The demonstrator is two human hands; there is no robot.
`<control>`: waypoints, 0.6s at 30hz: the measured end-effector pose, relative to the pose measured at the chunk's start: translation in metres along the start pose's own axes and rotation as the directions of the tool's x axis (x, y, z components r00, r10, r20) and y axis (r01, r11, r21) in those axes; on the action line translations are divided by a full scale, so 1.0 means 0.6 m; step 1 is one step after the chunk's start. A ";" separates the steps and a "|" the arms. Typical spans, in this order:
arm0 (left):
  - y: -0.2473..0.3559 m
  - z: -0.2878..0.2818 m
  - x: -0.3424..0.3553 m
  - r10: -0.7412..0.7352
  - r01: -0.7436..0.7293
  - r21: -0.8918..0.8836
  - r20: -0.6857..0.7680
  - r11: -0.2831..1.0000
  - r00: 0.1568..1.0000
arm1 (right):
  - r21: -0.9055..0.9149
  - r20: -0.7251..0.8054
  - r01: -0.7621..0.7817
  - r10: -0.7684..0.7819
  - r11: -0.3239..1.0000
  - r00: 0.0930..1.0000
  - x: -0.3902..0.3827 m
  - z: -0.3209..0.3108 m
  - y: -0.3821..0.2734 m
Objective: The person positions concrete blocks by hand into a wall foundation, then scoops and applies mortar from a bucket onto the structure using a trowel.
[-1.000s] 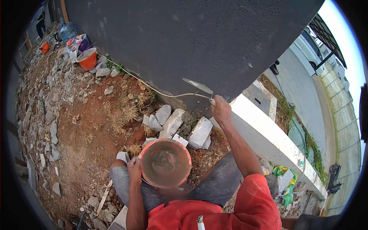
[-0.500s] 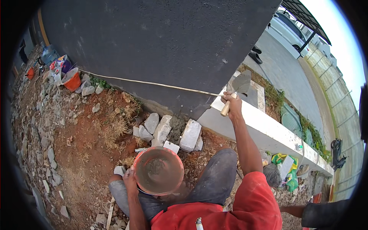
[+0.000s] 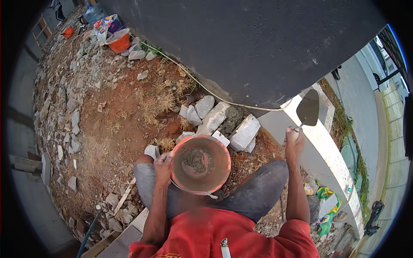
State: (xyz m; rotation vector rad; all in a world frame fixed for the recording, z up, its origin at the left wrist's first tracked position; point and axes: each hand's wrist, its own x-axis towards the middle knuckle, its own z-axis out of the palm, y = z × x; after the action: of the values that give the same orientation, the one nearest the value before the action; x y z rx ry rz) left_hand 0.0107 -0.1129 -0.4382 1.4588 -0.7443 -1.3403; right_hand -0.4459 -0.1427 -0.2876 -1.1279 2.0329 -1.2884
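My left hand (image 3: 162, 167) is closed on the left rim of an orange bucket (image 3: 220, 172), which sits between my knees with its mouth up. Some grey wet mortar (image 3: 197, 161) lies at its bottom. Out to the right, my right hand (image 3: 294, 142) is wrapped round the handle of a pointing trowel. The trowel's broad blade (image 3: 308, 108), grey with mortar, points away from me above a white ledge. A pale cord (image 3: 195, 81) runs along the foot of the dark wall and bends onto that ledge. Its far right end is hard to make out.
White blocks (image 3: 245, 132) and stones with mortar (image 3: 232, 120) between them lie beyond the bucket. The dark wall (image 3: 258, 47) rises ahead, and the white ledge (image 3: 320, 144) runs along my right. Rubble covers the left, where another orange bucket (image 3: 119, 42) stands. Sacks (image 3: 329, 210) lie at right.
My right hand has drawn back toward me with the trowel and is apart from the cord, which has gone from straight to slack along the wall. The view has turned left.
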 end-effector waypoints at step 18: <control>0.102 0.056 -0.018 0.226 -0.336 0.339 0.324 0.879 0.918 | -0.299 0.837 0.807 -0.267 0.508 0.478 -0.261 0.239 -0.088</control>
State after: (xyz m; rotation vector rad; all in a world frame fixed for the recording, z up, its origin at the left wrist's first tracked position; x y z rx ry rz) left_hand -0.0133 -0.1316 -0.3748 1.4027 -1.4222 -1.2206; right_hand -0.2329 -0.0951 -0.3087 -2.4034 1.4775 -0.0827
